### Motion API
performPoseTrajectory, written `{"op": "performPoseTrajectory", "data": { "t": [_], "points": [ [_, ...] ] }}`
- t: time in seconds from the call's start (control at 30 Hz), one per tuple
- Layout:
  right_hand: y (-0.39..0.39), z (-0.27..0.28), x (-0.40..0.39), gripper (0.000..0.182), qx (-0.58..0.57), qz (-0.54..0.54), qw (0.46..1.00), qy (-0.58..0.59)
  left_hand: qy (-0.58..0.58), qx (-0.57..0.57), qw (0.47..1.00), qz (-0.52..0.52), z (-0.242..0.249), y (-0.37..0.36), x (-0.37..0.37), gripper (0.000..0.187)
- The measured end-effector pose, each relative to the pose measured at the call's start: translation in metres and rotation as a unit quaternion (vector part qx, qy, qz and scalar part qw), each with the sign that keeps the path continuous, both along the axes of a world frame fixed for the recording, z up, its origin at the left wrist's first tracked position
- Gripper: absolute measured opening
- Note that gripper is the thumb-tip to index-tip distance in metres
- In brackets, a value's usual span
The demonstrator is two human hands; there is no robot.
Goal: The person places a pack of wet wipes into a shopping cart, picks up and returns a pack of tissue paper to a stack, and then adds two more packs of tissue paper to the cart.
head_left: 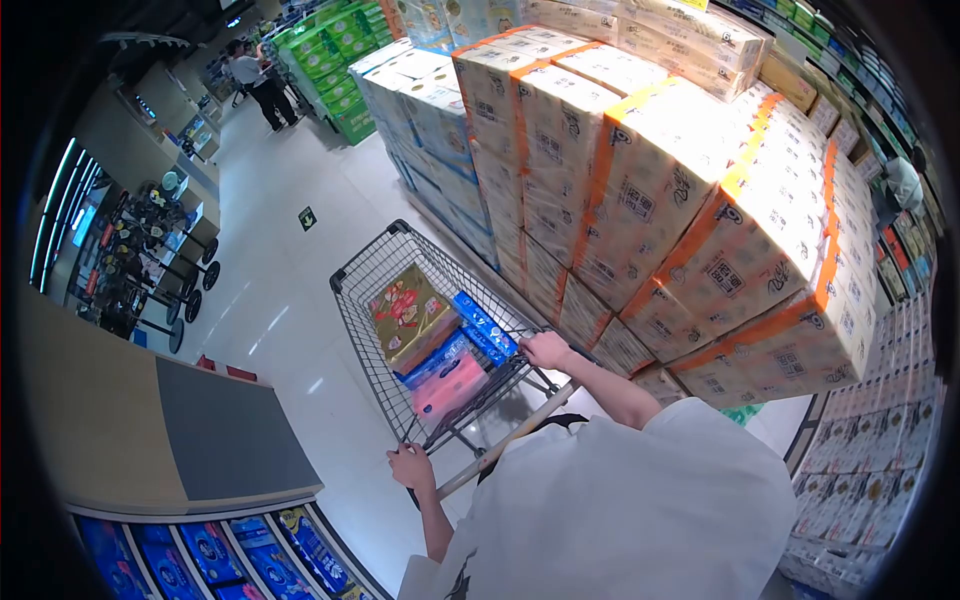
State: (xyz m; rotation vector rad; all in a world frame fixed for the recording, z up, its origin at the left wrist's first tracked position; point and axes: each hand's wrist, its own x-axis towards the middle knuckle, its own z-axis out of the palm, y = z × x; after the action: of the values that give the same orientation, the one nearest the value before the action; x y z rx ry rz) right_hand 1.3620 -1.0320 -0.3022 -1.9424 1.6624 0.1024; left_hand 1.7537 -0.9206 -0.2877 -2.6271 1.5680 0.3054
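A wire shopping cart point(365, 330) stands in front of me. My left hand point(411, 468) is closed on the left part of its near edge, and my right hand point(545, 350) is closed at the right corner. Inside the basket lie a gold box with red print point(412, 315), a pink pack point(447, 388) and blue packs point(485, 322). A pale bar point(520, 430) crosses between the cart and my white shirt.
Tall stacks of cartons with orange bands point(640, 200) rise close to the right of the cart. Green packs point(325, 70) and people point(262, 85) are farther back. A grey and beige counter point(225, 430) and blue packs point(210, 555) are at the lower left.
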Motion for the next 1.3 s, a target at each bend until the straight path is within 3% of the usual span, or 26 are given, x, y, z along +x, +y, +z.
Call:
{"op": "performPoseTrajectory", "data": {
  "t": [0.67,1.3],
  "points": [
    [-0.114,-0.016,0.044,0.025,-0.017,-0.03,0.999,-0.008,-0.015,0.015,1.0,-0.011,-0.023,-0.161,0.042,0.021],
    [-0.225,-0.077,0.053,0.023,-0.052,-0.075,0.995,-0.039,-0.038,0.005,0.996,-0.077,-0.075,-0.289,0.067,0.026]
  ]
}}
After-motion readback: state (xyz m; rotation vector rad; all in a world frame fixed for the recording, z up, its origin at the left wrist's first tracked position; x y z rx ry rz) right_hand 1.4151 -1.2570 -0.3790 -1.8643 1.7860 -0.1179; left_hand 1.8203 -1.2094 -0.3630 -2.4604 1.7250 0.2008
